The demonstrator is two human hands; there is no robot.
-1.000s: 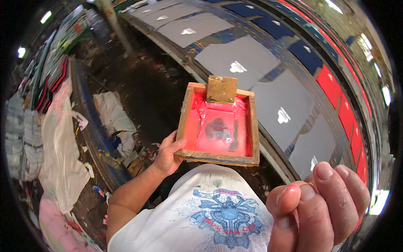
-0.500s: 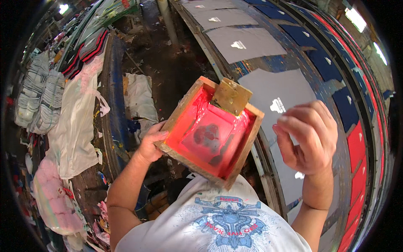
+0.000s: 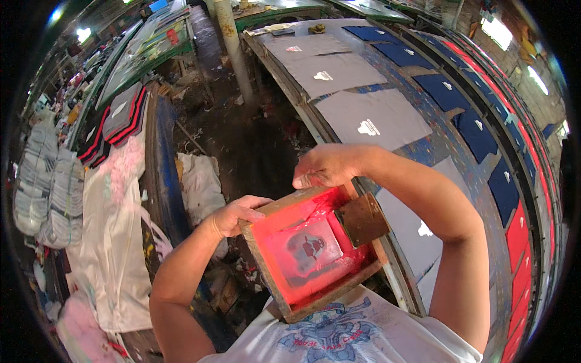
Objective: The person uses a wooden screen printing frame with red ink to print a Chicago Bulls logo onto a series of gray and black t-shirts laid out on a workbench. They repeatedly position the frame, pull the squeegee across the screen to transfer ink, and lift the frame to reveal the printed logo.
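Observation:
In front of my chest a small wooden screen-printing frame is held tilted. Red ink coats its inner sides, and a dark motif shows on its mesh. My left hand is closed on the frame's far left corner, thumb over the rim. A flat brown squeegee leans inside against the right wall, its upper part sticking out over the rim. My right hand is just beyond the far rim with its fingers curled; whether it touches the frame or pinches something is hidden.
On the right, a long printing table carries grey fabric pieces with white prints, then navy and red pieces. To the left are pale cloth, folded striped fabric and wrapped bundles. A post stands ahead.
My right hand has swung left from above the grey pieces to the frame's far rim. The frame has turned and come lower, still in my left hand. The view has tipped up.

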